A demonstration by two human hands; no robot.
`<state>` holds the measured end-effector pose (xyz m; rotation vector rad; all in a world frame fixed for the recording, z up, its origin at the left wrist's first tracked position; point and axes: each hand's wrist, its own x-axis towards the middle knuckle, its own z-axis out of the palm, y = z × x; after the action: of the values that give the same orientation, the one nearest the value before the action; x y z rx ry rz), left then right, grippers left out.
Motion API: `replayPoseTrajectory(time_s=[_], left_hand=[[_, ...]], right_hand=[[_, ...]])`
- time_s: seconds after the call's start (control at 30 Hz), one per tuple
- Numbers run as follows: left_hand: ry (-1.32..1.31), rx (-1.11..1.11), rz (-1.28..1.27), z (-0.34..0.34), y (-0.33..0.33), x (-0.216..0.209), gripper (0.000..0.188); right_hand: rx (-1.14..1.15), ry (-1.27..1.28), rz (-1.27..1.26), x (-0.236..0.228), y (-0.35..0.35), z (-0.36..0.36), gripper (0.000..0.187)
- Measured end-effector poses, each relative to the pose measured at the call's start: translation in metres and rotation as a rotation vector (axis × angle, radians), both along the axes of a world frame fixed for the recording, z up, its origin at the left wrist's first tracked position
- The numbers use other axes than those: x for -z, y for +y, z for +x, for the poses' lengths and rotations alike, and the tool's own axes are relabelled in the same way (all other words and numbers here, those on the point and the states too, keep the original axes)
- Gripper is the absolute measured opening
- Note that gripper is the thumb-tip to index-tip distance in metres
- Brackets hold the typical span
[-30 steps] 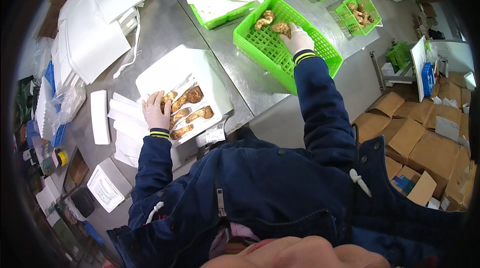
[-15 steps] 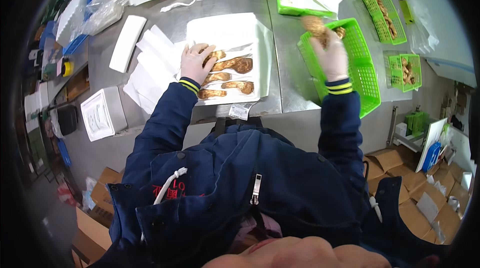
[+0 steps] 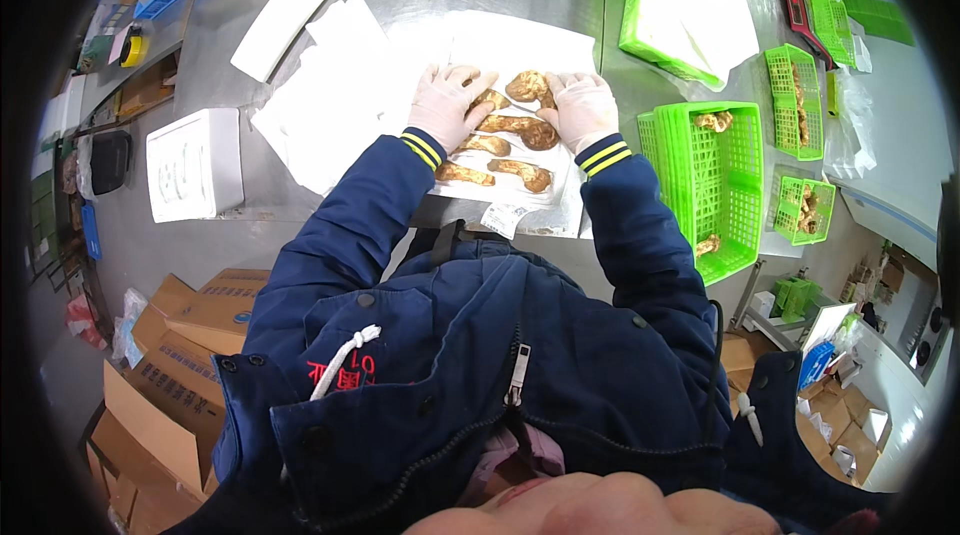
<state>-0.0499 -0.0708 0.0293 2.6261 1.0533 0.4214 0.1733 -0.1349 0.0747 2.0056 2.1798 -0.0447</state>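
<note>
A white box [image 3: 567,203] lined with white paper lies in front of me, with several brown-and-cream mushrooms [image 3: 537,134] laid crosswise in it. At its left side my left hand [image 3: 445,109], in a pale glove, curls its fingers and thumb around the end of a mushroom [image 3: 492,98] in the far row. Opposite it, my gloved right hand [image 3: 584,111] holds a thick mushroom [image 3: 529,87] by its right end, at the far right of the rows. The right hand's fingertips are partly hidden behind this mushroom.
Right of the box stands a green basket [image 3: 742,197] with a few mushrooms. Smaller green baskets [image 3: 806,211] with more pieces stand beyond it. White paper sheets [image 3: 325,85], a white foam strip [image 3: 287,20] and a lidded white box [image 3: 193,165] lie to the left.
My right hand has moved left from the green basket to the box, carrying a mushroom. My left hand stays at the box's left side. The view has shifted.
</note>
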Motion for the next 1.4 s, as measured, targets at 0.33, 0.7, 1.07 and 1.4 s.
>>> replayPoseTrajectory(time_s=[0.33, 0.7, 1.07, 1.4], left_hand=[[0.092, 0.051, 0.039, 0.001, 0.004, -0.01, 0.034], [0.019, 0.062, -0.079, 0.001, 0.004, -0.011, 0.034], [0.002, 0.045, -0.064, 0.001, 0.004, -0.006, 0.035], [-0.243, -0.063, -0.093, -0.01, 0.02, -0.001, 0.044]], right_hand=[[0.155, 0.715, -0.014, 0.032, 0.025, -0.022, 0.024], [-0.107, 0.372, 0.008, 0.024, 0.026, -0.01, 0.03], [-0.045, 0.52, -0.017, 0.002, 0.018, -0.004, 0.024], [0.442, 0.591, 0.376, 0.014, 0.011, 0.046, 0.041]])
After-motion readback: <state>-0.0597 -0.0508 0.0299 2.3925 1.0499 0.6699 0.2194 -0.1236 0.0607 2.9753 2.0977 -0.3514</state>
